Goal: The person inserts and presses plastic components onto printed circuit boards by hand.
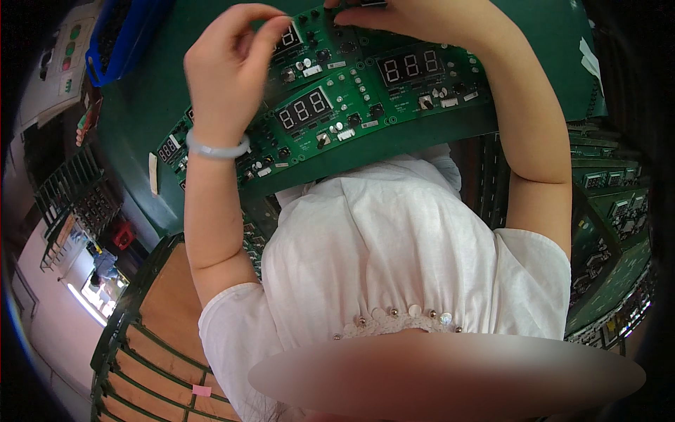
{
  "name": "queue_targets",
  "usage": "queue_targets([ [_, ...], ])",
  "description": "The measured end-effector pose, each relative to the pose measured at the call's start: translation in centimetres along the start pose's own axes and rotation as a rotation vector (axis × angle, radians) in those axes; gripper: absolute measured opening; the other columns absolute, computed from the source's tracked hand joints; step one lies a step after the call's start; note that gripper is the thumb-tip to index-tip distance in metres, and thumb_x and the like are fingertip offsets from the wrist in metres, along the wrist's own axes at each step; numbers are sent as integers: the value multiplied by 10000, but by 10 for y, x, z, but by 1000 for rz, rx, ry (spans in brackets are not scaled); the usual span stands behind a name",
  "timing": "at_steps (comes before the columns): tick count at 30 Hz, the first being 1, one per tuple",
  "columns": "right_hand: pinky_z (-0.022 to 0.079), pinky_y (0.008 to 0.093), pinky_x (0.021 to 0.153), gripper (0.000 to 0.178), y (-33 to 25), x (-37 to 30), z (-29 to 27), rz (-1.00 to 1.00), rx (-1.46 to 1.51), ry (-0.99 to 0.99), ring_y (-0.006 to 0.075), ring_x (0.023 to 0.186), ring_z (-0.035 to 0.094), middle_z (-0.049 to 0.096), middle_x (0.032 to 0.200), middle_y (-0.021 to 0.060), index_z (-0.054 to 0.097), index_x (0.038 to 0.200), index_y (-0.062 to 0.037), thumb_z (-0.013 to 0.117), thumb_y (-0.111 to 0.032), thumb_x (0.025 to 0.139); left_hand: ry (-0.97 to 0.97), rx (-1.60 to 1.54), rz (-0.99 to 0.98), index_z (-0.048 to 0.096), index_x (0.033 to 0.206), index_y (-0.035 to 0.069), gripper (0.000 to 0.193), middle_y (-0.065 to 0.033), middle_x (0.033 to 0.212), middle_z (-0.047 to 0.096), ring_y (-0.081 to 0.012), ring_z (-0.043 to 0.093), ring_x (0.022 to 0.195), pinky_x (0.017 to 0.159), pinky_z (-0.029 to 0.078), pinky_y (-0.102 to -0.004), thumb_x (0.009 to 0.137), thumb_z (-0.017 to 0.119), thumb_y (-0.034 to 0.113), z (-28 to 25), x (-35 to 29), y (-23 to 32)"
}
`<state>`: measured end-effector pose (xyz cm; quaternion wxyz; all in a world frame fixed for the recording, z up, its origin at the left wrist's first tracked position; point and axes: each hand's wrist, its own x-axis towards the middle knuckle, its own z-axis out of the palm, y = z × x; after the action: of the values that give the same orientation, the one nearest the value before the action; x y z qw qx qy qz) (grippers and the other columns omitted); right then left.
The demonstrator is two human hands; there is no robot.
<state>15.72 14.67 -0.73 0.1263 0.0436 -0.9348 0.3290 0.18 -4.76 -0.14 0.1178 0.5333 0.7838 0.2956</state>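
Note:
A panel of joined green circuit boards lies on the green work surface. One circuit board with a three-digit display faces me in the middle, and another circuit board lies to its right. Over the panel's far left part, my left hand is raised with thumb and forefinger pinched; whatever sits between them is too small to make out. My right hand reaches over the far boards, partly cut off by the top edge. Its thumb and finger come together near a small black part, and what they grip is hidden.
A blue bin with dark small contents stands at the far left of the green table. Slotted racks hold more circuit boards at the right. An orange-brown slotted rack stands at lower left. A white strip lies near the table's left edge.

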Motion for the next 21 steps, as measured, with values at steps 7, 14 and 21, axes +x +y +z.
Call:
queue_targets([
  [7, 515, 387, 772, 241, -17, 7, 1, 92, -169, -23, 298, 862, 643, 660, 834, 109, 720, 890, -28, 789, -215, 753, 50, -1511, -381, 548, 1195, -63, 276, -140, 1095, 563, -178, 514, 1030, 904, 431, -286, 925, 501, -26, -48, -46, -29],
  [14, 512, 390, 753, 240, -11, 10, 2, 124, -103, -46, 298, 842, 638, 656, 823, 115, 717, 888, -21, 806, -198, 751, 73, -1609, -544, 524, 1216, -76, 321, -220, 1276, 554, -254, 555, 1177, 1084, 450, -359, 909, 445, -128, -38, -76, -21],
  [21, 516, 348, 692, 204, -14, 8, -6, 52, 93, 31, 276, 785, 635, 654, 820, 110, 710, 884, -8, 806, -155, 781, 60, -1282, -506, 511, 1191, -51, 208, -177, 1219, 605, -288, 639, 1152, 989, 531, -303, 997, 541, 17, -1, -78, 20],
])
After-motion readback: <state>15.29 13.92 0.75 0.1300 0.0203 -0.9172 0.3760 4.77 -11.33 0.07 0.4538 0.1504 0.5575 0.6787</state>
